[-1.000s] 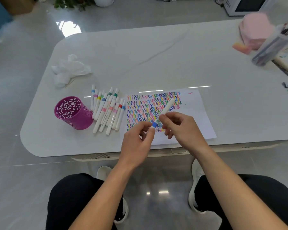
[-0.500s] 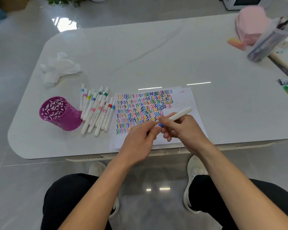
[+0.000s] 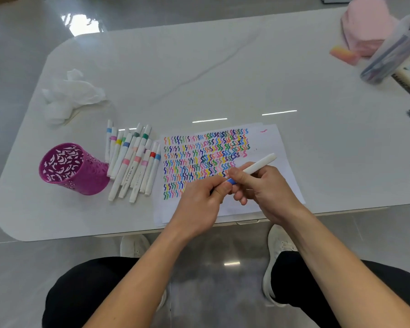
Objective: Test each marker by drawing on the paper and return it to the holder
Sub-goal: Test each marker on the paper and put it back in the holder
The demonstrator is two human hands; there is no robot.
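**Both hands on one blue-banded marker**

The right hand [image 3: 268,188] is curled round the barrel of a white marker [image 3: 258,165], whose free end points toward 2 o'clock. The left hand [image 3: 199,204] pinches its blue-banded end at 8 o'clock. Both hover over the scribbled paper [image 3: 270,143]. At 9 o'clock from the paper lies a row of loose markers [image 3: 133,162], and beyond them stands the purple holder [image 3: 69,169] on the table [image 3: 199,79].

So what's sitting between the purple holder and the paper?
Head view: a bunch of white markers lies flat on the table between the purple holder and the paper. The left hand and right hand hold another marker.
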